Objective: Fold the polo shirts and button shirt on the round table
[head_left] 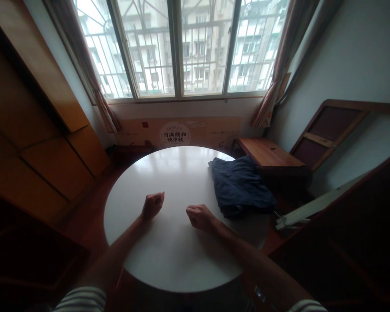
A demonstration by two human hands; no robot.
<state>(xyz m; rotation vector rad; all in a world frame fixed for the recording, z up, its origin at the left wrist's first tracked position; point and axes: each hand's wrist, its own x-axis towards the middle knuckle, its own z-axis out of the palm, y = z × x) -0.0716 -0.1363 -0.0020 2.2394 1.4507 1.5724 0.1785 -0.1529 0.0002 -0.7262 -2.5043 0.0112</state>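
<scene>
My left hand (152, 206) is closed in a fist over the middle of the round white table (178, 264), the curled fingers facing inward. A short gap to its right, my right hand (200, 217) is closed too, knuckles forward. Nothing shows in either fist. On the table's right side lies a dark blue garment (240, 184), loosely folded, its near right corner hanging past the table edge. My right hand is the nearer one to it but does not touch it. What kind of garment it is, I cannot tell.
Behind the table's right side stands a low wooden table (269, 151). A printed cardboard panel (211, 130) leans under the window (201, 52). Wooden cabinets (55, 160) line the left wall. A pale folded board (318, 203) sits at right, near a dark wooden piece of furniture (351, 242).
</scene>
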